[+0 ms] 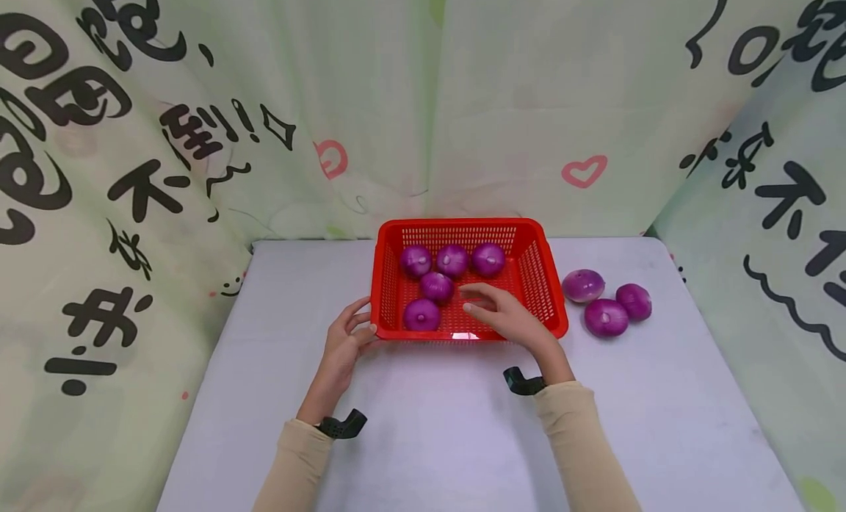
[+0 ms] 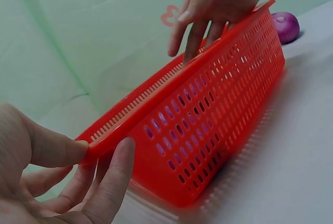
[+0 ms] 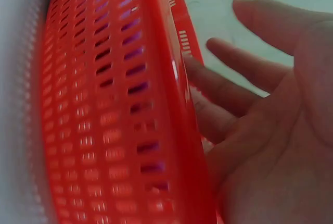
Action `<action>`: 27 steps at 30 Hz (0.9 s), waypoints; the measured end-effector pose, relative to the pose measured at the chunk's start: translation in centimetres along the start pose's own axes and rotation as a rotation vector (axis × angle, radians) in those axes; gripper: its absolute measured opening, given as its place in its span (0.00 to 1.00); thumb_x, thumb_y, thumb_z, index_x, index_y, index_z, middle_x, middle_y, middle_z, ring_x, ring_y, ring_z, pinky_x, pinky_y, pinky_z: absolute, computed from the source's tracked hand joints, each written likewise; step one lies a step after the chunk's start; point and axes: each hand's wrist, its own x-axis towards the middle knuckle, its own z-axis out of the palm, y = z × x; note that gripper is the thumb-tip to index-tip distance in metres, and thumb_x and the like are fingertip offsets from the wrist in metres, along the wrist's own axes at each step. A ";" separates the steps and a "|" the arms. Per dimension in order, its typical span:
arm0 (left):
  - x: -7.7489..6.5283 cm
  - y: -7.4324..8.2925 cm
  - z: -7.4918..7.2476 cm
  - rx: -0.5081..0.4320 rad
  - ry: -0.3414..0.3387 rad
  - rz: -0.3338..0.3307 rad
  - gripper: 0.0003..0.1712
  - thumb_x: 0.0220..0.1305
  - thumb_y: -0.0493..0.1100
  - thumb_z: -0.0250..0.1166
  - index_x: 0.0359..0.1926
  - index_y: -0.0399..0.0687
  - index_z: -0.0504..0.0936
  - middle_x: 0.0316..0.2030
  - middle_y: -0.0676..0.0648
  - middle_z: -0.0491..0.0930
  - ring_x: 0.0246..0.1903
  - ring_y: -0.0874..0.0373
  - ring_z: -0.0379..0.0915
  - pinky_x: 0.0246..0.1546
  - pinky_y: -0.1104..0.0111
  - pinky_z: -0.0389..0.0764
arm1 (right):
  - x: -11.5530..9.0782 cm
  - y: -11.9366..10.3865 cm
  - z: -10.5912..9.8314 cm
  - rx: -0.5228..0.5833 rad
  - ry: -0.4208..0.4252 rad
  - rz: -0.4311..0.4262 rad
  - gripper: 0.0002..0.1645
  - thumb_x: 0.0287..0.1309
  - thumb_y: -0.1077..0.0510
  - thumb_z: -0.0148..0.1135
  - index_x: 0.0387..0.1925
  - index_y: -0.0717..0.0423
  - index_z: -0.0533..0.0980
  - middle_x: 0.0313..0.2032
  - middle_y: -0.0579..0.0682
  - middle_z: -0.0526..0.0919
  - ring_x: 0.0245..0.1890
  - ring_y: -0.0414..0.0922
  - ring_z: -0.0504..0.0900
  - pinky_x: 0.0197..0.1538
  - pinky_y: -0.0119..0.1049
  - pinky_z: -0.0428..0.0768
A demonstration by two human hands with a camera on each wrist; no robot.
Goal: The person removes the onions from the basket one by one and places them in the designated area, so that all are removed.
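Note:
A red plastic basket (image 1: 558, 306) with slotted walls stands on the table and holds several purple onions (image 1: 421, 315). At the basket's front left corner my left hand (image 1: 346, 343) pinches the rim, with fingers on the rim and against the outer wall in the left wrist view. My right hand (image 1: 505, 317) reaches over the front rim into the right half of the basket. Its fingers are loosely bent and apart, with nothing between them. In the right wrist view the right hand (image 3: 270, 104) has its palm beside the rim, its lower fingertips partly hidden behind it.
Three more onions (image 1: 606, 318) lie close together on the white table (image 1: 436, 431), just right of the basket. A printed curtain (image 1: 489, 115) hangs behind the table and along both sides. Black wrist cameras (image 1: 342, 425) are strapped to both wrists.

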 end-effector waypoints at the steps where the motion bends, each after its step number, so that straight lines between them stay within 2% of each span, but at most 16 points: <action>1: 0.0 0.0 0.0 0.000 0.000 0.001 0.34 0.70 0.31 0.59 0.74 0.55 0.70 0.63 0.37 0.77 0.52 0.51 0.81 0.60 0.49 0.85 | 0.3 -0.1 0.1 -0.009 -0.009 0.004 0.34 0.70 0.43 0.64 0.72 0.50 0.71 0.70 0.56 0.76 0.68 0.59 0.78 0.65 0.55 0.83; 8: 0.1 0.0 -0.1 0.009 0.005 -0.002 0.34 0.70 0.32 0.59 0.74 0.56 0.70 0.63 0.38 0.77 0.49 0.53 0.82 0.60 0.50 0.85 | 2.1 -0.6 1.0 -0.066 -0.074 0.034 0.32 0.70 0.44 0.64 0.70 0.52 0.74 0.67 0.56 0.79 0.68 0.57 0.76 0.69 0.57 0.79; 14: 0.1 -0.1 -0.2 -0.008 0.010 -0.018 0.35 0.70 0.31 0.59 0.74 0.56 0.69 0.64 0.38 0.77 0.50 0.51 0.82 0.63 0.45 0.81 | 3.8 -0.7 2.1 -0.125 -0.108 0.138 0.28 0.70 0.48 0.63 0.67 0.55 0.77 0.66 0.58 0.80 0.67 0.57 0.75 0.70 0.58 0.78; 20: 0.1 0.0 -0.2 -0.008 0.012 -0.016 0.34 0.70 0.31 0.59 0.74 0.57 0.69 0.64 0.39 0.77 0.52 0.51 0.81 0.63 0.46 0.82 | 4.8 -1.0 2.9 -0.082 -0.098 0.256 0.28 0.68 0.49 0.66 0.64 0.58 0.79 0.64 0.59 0.80 0.66 0.57 0.74 0.71 0.59 0.76; 22: 0.1 0.0 -0.1 -0.010 0.012 -0.015 0.34 0.70 0.31 0.59 0.74 0.57 0.69 0.64 0.39 0.77 0.52 0.51 0.81 0.63 0.46 0.82 | 5.0 -1.0 3.2 -0.061 -0.097 0.291 0.28 0.67 0.48 0.67 0.63 0.59 0.80 0.62 0.59 0.81 0.63 0.56 0.76 0.68 0.56 0.79; 27: 0.0 0.0 0.0 -0.008 0.009 -0.010 0.34 0.70 0.31 0.59 0.74 0.56 0.70 0.63 0.38 0.78 0.52 0.51 0.81 0.59 0.50 0.85 | 5.7 -0.8 3.8 0.012 -0.133 0.316 0.23 0.69 0.49 0.65 0.55 0.62 0.84 0.49 0.62 0.87 0.45 0.50 0.84 0.56 0.44 0.87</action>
